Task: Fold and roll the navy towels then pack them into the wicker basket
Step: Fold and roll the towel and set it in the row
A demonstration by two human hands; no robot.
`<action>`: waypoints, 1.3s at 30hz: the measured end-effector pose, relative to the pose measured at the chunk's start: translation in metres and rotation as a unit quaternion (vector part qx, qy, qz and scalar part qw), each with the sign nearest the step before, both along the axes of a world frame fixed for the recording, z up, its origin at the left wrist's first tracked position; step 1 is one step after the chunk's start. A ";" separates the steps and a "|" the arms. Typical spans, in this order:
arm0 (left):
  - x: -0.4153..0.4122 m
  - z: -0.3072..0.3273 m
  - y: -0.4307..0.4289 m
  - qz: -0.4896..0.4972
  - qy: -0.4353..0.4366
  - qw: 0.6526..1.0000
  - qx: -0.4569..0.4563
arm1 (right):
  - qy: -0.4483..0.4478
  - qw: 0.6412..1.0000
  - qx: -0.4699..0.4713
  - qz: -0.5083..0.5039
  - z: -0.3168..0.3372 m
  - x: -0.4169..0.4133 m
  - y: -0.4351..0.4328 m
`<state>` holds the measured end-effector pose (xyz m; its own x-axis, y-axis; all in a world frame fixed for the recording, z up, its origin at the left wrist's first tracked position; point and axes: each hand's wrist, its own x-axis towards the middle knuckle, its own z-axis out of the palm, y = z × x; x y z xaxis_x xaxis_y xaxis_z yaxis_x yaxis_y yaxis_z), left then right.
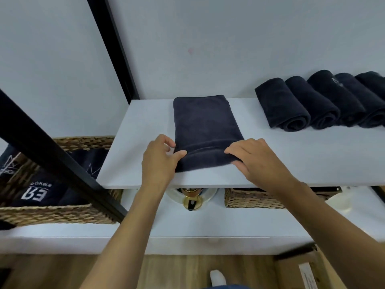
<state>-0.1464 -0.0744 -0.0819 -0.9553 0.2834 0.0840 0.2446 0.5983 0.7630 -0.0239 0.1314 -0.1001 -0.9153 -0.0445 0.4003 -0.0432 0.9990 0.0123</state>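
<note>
White shelf [133,130] holds a folded navy towel [205,126]; left grip [159,161] and right grip [256,161] pinch its six-o'clock end, rolled towels [312,105] at two o'clock.

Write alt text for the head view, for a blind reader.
The left hand and right hand pinch the near edge of a folded navy towel on a white shelf. Rolled towels lie at right; a wicker basket sits lower left.

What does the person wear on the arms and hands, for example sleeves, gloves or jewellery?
Nothing that shows. The left hand and right hand are bare, without gloves, rings or a watch. The left forearm and right forearm are bare too; no sleeve is in view.
</note>
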 end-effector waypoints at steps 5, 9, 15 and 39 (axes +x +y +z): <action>0.007 -0.017 -0.015 -0.200 0.333 0.909 -0.149 | -0.110 0.991 -0.075 -0.027 0.022 -0.004 0.000; -0.006 -0.015 -0.012 -0.228 0.359 0.882 -0.205 | -0.166 0.943 -0.287 -0.013 0.038 -0.006 0.011; -0.033 0.009 0.003 -0.277 0.096 0.953 -0.079 | -0.153 0.920 -0.359 -0.031 0.035 -0.030 0.027; -0.049 0.004 0.025 -0.336 0.209 0.905 -0.153 | -0.166 0.899 -0.404 -0.034 0.031 -0.033 0.040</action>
<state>-0.1958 -0.0491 -0.0776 -0.4612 0.8603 0.2171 0.8611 0.3751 0.3432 -0.0571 0.1716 -0.0691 -0.9800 0.1983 -0.0180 0.1501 0.6766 -0.7208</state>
